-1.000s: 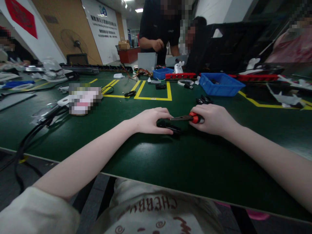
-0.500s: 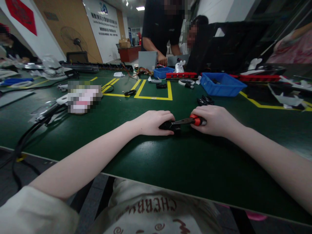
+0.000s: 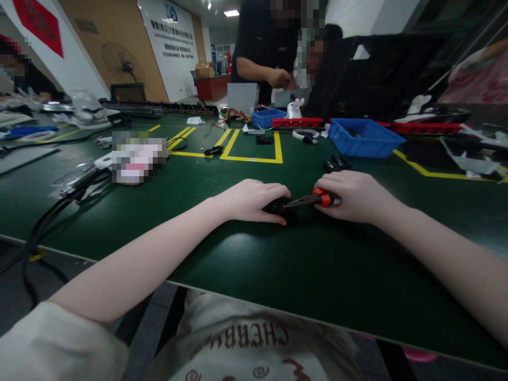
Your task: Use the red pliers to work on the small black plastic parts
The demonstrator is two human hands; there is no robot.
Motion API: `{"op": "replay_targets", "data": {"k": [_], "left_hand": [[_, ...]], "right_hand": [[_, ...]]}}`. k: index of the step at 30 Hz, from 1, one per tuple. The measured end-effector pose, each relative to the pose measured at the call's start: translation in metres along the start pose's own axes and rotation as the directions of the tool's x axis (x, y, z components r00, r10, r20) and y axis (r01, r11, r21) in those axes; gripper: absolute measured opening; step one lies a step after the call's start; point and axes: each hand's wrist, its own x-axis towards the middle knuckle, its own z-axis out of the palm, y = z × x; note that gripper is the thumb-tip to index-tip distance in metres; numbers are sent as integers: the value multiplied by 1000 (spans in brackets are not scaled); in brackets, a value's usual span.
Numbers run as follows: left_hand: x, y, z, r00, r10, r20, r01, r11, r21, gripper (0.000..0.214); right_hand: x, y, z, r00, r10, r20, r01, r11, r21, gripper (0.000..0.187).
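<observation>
My right hand (image 3: 351,197) is wrapped round the red handles of a pair of needle-nose pliers (image 3: 304,201). The jaws point left and their tip meets a small black part (image 3: 278,206). That part sits between the thumb and fingers of my left hand (image 3: 256,200), just over the green table. My fingers cover much of it, so its exact kind cannot be made out. Behind my right hand lies a small heap of black parts (image 3: 335,163).
A blue bin (image 3: 365,138) stands beyond my right hand, and a smaller blue bin (image 3: 268,117) farther back. Yellow tape (image 3: 252,159) marks the green table (image 3: 254,275). Black cables (image 3: 47,211) lie at the left. A co-worker (image 3: 265,58) stands across the table.
The pliers and both hands have shifted very slightly right in the picture, along with the whole scene. The co-worker's hands have lifted. My grips look the same.
</observation>
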Motion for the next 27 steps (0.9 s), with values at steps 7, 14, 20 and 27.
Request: {"op": "replay_targets", "data": {"k": [7,14,20,27], "left_hand": [[1,-1,-2,999,-31,37,33,997,-63,44],[-1,4,-6,996,-49,76,54,996,-66,40],[-2,6,-8,992,-78,99,87,992,-96,36],[-3,-2,-3,994,-59,94,69,991,-112,45]], "right_hand": [[-1,1,0,1000,12,-6,-12,1000,0,21],[0,-1,0,999,48,-23,-48,999,-10,21],[-1,-2,1,998,65,-18,-64,997,40,15],[-8,-1,6,999,38,-11,-37,997,63,14]]}}
